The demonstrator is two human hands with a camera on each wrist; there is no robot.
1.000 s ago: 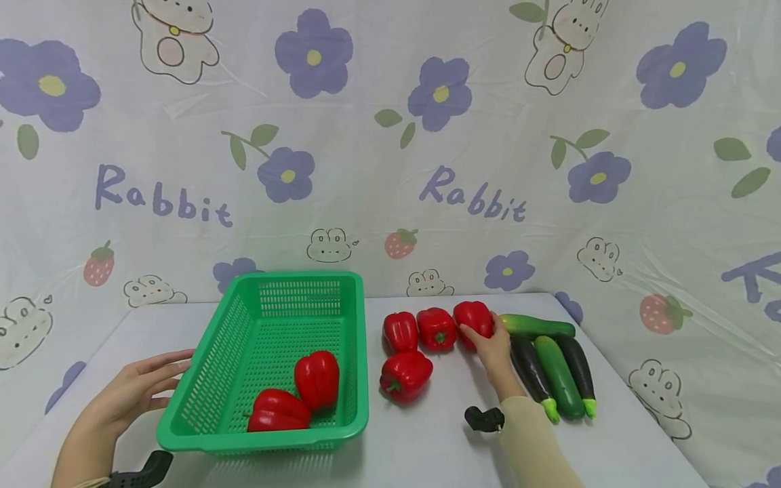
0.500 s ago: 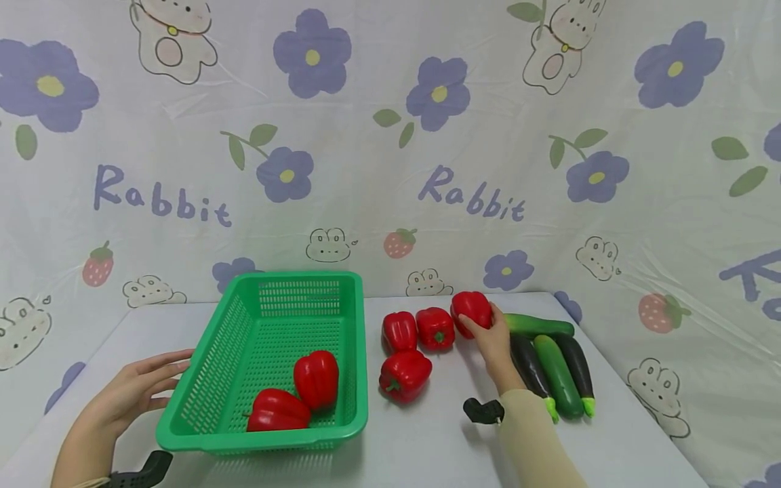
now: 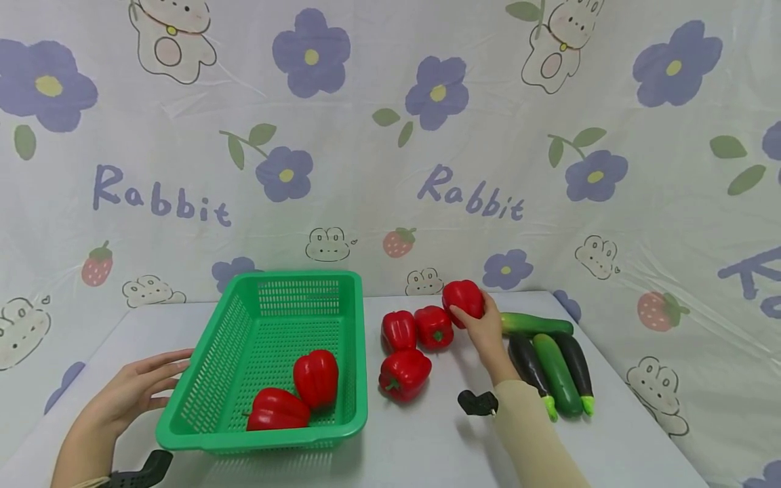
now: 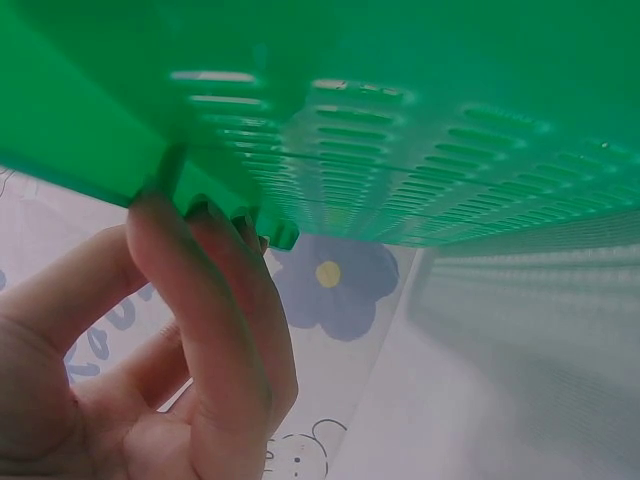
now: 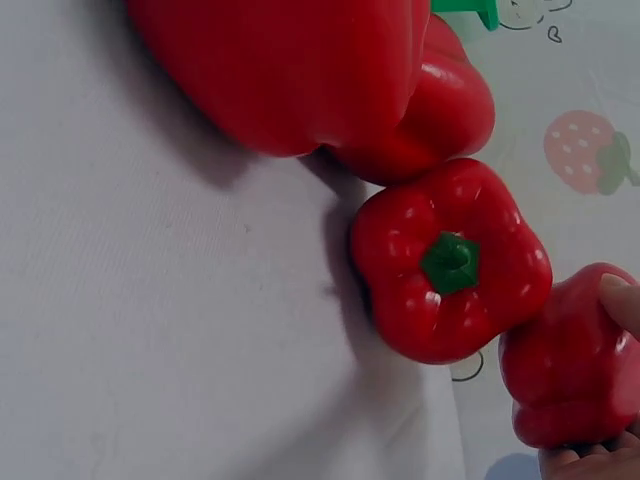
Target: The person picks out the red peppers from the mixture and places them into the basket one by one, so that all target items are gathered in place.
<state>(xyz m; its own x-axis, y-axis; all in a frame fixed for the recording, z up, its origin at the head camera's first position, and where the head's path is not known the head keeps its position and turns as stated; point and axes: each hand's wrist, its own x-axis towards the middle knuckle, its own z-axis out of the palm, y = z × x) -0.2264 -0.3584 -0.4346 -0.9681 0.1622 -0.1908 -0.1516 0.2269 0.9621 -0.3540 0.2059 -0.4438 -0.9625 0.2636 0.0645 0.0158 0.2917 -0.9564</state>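
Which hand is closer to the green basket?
Left. The left hand is at the left side of the green basket. The right hand is farther off, to the basket's right, holding a red pepper.

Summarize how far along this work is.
Done, it seems: two red peppers lie in the green basket. In hand: the right hand holds another pepper. Left, probably: three loose peppers on the table; eggplants and long green vegetables also lie outside the basket.

Right-wrist view: held red pepper (image 5: 568, 360) and right hand (image 3: 486, 333) cropped by right edge. Left-wrist view: green basket (image 4: 420, 50) overruns top, left, right edges.
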